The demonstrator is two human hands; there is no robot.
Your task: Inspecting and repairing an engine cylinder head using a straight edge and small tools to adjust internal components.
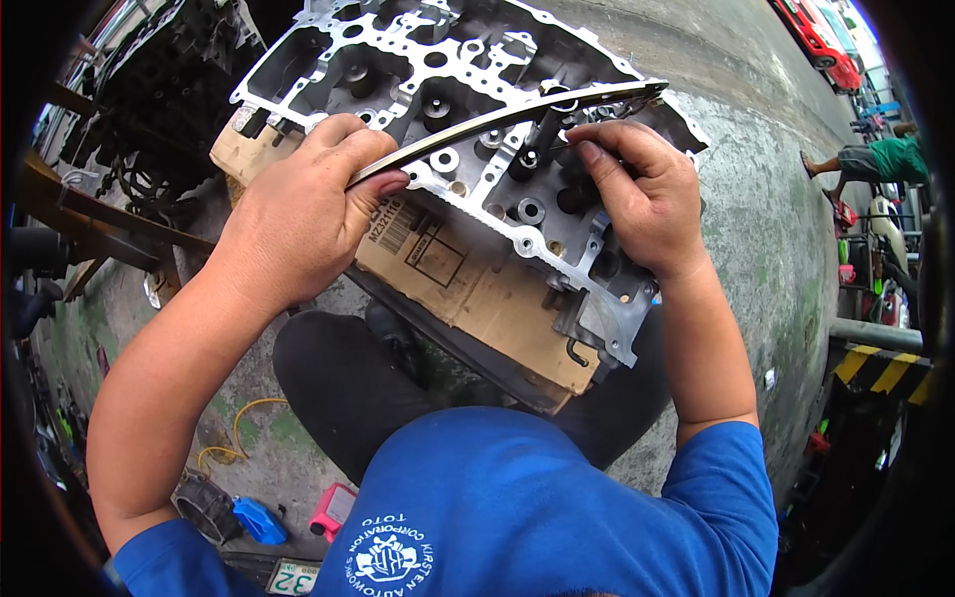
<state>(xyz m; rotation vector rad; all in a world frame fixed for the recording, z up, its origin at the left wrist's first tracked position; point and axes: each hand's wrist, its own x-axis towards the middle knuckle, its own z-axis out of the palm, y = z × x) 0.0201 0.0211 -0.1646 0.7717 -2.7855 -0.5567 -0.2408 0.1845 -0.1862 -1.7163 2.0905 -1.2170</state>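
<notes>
An aluminium cylinder head (pixel 527 239), full of bores and bolt holes, lies on a flattened cardboard piece (pixel 458 279). My left hand (pixel 303 204) is closed round the near end of a long curved metal bar (pixel 463 127), which slants up across the head to its far right. Under the bar, a dark upright cylindrical piece (pixel 537 139) stands over one bore. My right hand (pixel 642 199) is closed at the right of that piece, its thumb and forefinger pinching something thin and dark, too small to name.
A dark engine assembly (pixel 149 90) on a brown metal stand is at left. On the floor lie a yellow hose (pixel 239 428), blue (pixel 259 517) and pink (pixel 328 512) containers. Another person in green (pixel 885 159) is at far right, near a striped barrier (pixel 875 368) and red car (pixel 816 40).
</notes>
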